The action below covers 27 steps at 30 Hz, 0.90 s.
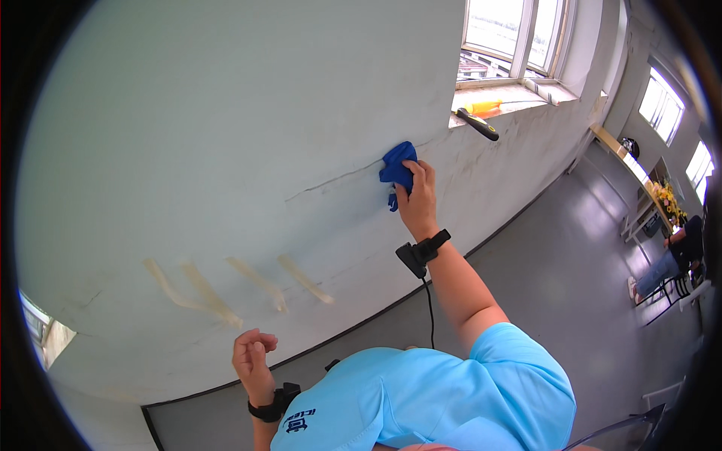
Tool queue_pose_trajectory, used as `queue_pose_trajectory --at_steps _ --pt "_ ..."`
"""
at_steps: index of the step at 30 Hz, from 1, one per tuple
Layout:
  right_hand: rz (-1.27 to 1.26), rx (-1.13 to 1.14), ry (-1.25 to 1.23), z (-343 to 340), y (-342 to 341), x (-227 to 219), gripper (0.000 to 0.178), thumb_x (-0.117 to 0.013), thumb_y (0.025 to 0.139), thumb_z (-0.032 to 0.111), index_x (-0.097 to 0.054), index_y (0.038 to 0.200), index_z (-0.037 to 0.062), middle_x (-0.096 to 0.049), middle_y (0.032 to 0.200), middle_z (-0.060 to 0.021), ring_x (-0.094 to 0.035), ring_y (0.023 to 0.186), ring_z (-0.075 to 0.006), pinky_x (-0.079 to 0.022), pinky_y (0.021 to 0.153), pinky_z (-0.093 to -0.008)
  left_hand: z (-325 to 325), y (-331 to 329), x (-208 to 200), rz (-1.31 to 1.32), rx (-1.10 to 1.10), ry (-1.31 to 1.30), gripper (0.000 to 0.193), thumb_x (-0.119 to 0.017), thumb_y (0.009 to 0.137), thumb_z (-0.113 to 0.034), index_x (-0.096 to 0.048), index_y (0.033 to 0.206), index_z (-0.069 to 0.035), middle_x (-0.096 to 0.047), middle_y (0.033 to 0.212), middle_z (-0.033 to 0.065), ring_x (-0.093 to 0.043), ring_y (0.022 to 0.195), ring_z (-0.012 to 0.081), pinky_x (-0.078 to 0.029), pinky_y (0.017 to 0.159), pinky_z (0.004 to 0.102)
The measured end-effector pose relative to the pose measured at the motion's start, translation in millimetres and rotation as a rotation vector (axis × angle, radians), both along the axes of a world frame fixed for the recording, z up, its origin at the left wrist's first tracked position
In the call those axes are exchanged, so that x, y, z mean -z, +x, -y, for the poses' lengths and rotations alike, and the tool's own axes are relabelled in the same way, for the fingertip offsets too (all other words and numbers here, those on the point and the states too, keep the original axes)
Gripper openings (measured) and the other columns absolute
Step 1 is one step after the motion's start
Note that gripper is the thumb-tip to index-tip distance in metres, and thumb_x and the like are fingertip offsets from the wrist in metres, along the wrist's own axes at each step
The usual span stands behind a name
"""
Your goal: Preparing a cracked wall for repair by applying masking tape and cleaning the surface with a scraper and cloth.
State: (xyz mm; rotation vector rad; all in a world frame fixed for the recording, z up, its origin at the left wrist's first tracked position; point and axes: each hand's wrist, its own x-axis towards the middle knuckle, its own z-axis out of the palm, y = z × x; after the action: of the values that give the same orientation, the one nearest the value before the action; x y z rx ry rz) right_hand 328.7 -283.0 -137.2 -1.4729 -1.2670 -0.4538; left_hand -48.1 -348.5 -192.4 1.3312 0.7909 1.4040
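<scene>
My right hand [419, 197] is closed on a blue cloth [398, 161] and presses it to the pale wall [248, 120]. The cloth touches the right part of a thin dark crack [335, 179] that slants across the plaster. Lower down on the left, my left hand [254, 361] is held in front of the wall, its fingers loosely bent and nothing seen in them. Above it, several strips of beige masking tape [256, 283] are stuck to the wall. Each wrist carries a black strapped device; a cable hangs from the right one.
On the sill [519, 98] of the window lie a black-handled tool [477, 124], an orange object [481, 108] and a pale tube-like item [540, 92]. At the far right, a person [665, 263] sits near a long wooden-topped table [621, 152] with yellow flowers [665, 199]. Grey floor [549, 278] runs along the wall.
</scene>
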Motion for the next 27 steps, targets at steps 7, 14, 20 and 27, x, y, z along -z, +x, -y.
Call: queue_pose_trajectory --at_steps 7,14,20,27 --pt "0.029 0.073 0.003 3 5 -1 0.047 -0.058 0.071 -0.003 -0.043 0.114 0.0096 -0.042 0.114 -0.0174 -0.046 0.102 -0.0360 -0.044 0.082 -0.0377 -7 2 -3 -0.101 0.042 -0.017 0.016 -0.045 0.088 -0.007 -0.052 0.100 -0.001 -0.058 0.089 0.0084 -0.054 0.081 0.0129 -0.045 0.071 0.0254" --pt "0.108 0.139 -0.024 -16 29 23 0.045 -0.060 0.068 -0.002 -0.047 0.111 0.0047 -0.048 0.108 -0.0151 -0.044 0.105 -0.0334 -0.036 0.092 -0.0393 -14 3 12 -0.473 0.006 0.093 0.022 -0.050 0.081 -0.002 -0.055 0.103 -0.002 -0.056 0.099 0.0114 -0.056 0.091 0.0207 -0.046 0.073 0.0282" --pt "0.201 0.232 0.012 -1 74 21 0.043 -0.061 0.080 0.015 -0.045 0.117 0.0018 -0.045 0.111 -0.0192 -0.046 0.102 -0.0340 -0.040 0.086 -0.0400 -20 28 12 -0.596 0.101 0.280 0.025 -0.053 0.083 -0.010 -0.052 0.107 -0.005 -0.052 0.106 0.0108 -0.052 0.094 0.0252 -0.047 0.073 0.0306" --pt "0.163 0.189 -0.013 -20 72 26 0.043 -0.062 0.080 0.019 -0.047 0.117 0.0048 -0.045 0.111 -0.0168 -0.046 0.103 -0.0316 -0.040 0.087 -0.0392 -6 30 30 -0.637 0.043 0.163 0.025 -0.052 0.083 -0.008 -0.052 0.107 -0.005 -0.051 0.108 0.0110 -0.054 0.089 0.0238 -0.049 0.066 0.0293"
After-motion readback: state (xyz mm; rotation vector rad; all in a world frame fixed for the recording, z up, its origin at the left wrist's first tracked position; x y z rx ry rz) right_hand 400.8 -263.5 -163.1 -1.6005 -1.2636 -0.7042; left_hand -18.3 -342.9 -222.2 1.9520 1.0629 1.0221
